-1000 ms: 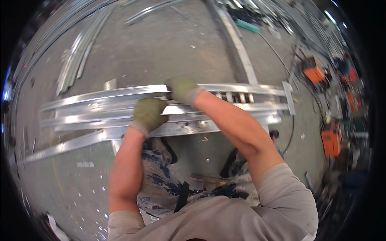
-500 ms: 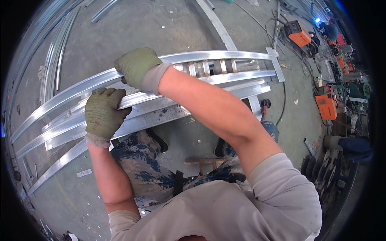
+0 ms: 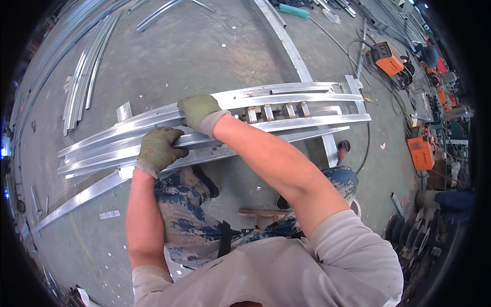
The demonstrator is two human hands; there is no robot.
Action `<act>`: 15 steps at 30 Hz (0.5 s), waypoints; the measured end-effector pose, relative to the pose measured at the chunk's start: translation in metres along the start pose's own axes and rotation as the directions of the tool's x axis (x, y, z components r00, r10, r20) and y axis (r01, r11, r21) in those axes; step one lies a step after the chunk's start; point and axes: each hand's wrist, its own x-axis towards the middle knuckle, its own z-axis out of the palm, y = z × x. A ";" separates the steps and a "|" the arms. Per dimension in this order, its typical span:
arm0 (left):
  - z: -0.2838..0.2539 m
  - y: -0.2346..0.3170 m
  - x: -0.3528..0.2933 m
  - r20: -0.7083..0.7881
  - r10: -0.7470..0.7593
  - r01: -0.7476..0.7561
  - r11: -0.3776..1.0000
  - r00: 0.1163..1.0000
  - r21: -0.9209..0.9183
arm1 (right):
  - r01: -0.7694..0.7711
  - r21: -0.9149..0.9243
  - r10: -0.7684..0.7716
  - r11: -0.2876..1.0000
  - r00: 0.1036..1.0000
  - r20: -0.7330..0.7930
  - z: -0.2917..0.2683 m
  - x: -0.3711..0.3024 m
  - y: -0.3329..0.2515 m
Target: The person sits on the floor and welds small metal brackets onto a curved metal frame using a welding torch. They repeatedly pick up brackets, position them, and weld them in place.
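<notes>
A shiny curved metal frame (image 3: 312,121) lies across in front of me, made of two bent rails joined by several short cross-pieces (image 3: 268,112). My left hand (image 3: 159,148), in a green work glove, is closed around its near rail. Farther off and to the right, my right hand (image 3: 199,113), gloved alike, closes on the frame's far rail; its fingertips are partly hidden. Other metal strips lie under and beside the frame, resting on a long flat bar (image 3: 82,198) at the left and another long bar (image 3: 286,46) running away at the right.
Bundles of metal profiles (image 3: 92,71) lie on the floor at the left. Orange welding machines (image 3: 387,59) with cables stand at the right, near a stack of dark discs (image 3: 409,227). An angle grinder (image 3: 343,148) sits by my right knee. A small wooden stool (image 3: 258,213) is between my legs.
Both hands and the curved frame have shifted right and nearer to me in the picture. More strips now show beyond the frame's far rail. The whole view has also shifted a little.
</notes>
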 end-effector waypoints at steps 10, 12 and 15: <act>0.002 -0.007 -0.007 0.094 -0.083 0.100 0.976 0.992 -0.193 | 0.106 0.058 -0.079 0.993 0.932 -0.354 -0.006 -0.130 0.011; -0.002 -0.007 -0.009 0.114 -0.104 0.127 0.967 0.988 -0.219 | -0.008 -0.078 -0.023 0.997 0.921 -0.390 -0.003 -0.181 0.029; -0.001 -0.015 -0.012 0.063 -0.068 0.077 0.984 0.996 -0.159 | -0.301 -0.286 0.206 0.910 0.925 -0.319 -0.007 -0.238 0.071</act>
